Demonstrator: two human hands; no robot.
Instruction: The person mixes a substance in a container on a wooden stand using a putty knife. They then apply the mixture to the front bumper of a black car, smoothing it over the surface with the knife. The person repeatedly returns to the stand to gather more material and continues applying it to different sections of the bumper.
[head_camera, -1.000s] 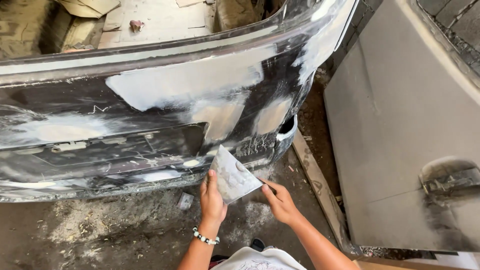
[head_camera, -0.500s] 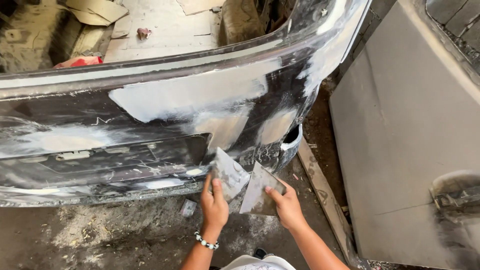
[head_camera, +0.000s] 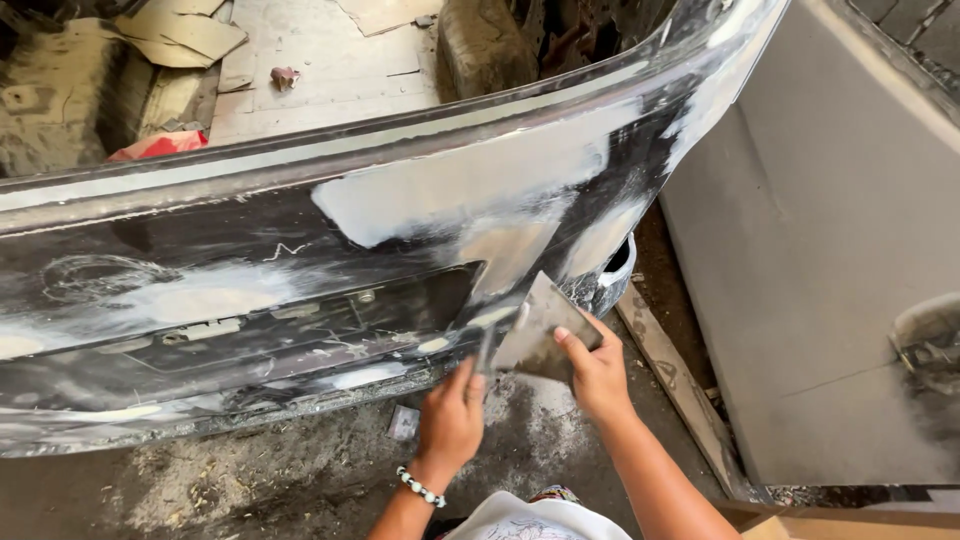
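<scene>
My right hand (head_camera: 598, 372) grips a flat grey metal spreader (head_camera: 540, 328) smeared with filler, its tip up against the lower edge of a black car rear panel (head_camera: 200, 300). The panel carries broad patches of pale grey filler (head_camera: 450, 190). My left hand (head_camera: 450, 418), with a bead bracelet at the wrist, holds a second thin spreader (head_camera: 487, 348), seen almost edge-on and blurred, just left of the first. Both hands are low, below the panel's recessed plate area (head_camera: 300, 325).
A grey primed car door (head_camera: 830, 260) stands close on the right. Dusty concrete floor (head_camera: 250, 480) with filler dust and a small scrap (head_camera: 403, 423) lies under the panel. Cardboard and a red rag (head_camera: 160, 145) lie inside the open trunk.
One second ago my left hand held one spreader and my right was empty-looking beside it. Now each hand holds a spreader, and both have risen to the panel's lower edge.
</scene>
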